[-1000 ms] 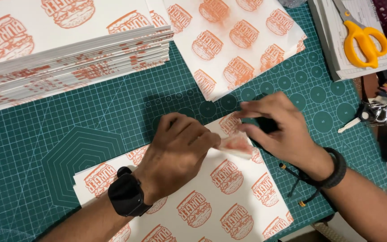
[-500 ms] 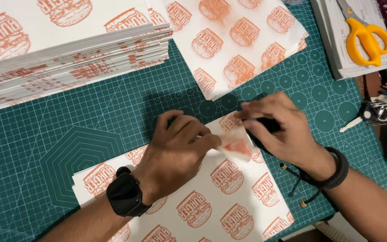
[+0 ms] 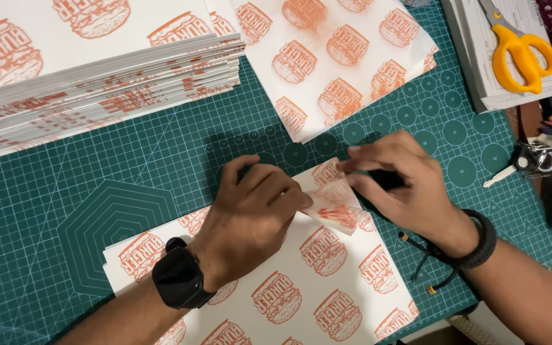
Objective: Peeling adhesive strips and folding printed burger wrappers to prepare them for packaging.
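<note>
A white paper sheet [image 3: 327, 281] printed with orange burger pictures lies on the green cutting mat [image 3: 129, 191] in front of me. Its far right corner [image 3: 333, 198] is curled up and folded back. My left hand [image 3: 253, 214], with a black watch on the wrist, presses on the sheet and pinches that folded corner. My right hand [image 3: 400, 185], with a black cord bracelet on the wrist, holds the corner from the right, and a dark object shows under its fingers.
A thick stack of the same printed sheets [image 3: 97, 83] fills the far left. More loose printed sheets [image 3: 333, 57] lie at the far middle. Yellow-handled scissors [image 3: 519, 48] rest on grey papers at the far right. Metal clips [image 3: 538, 156] sit at the mat's right edge.
The sheet's corner has been lifted higher and folded further back. My right hand's fingers have spread and shifted slightly right; my left hand has stayed on the sheet.
</note>
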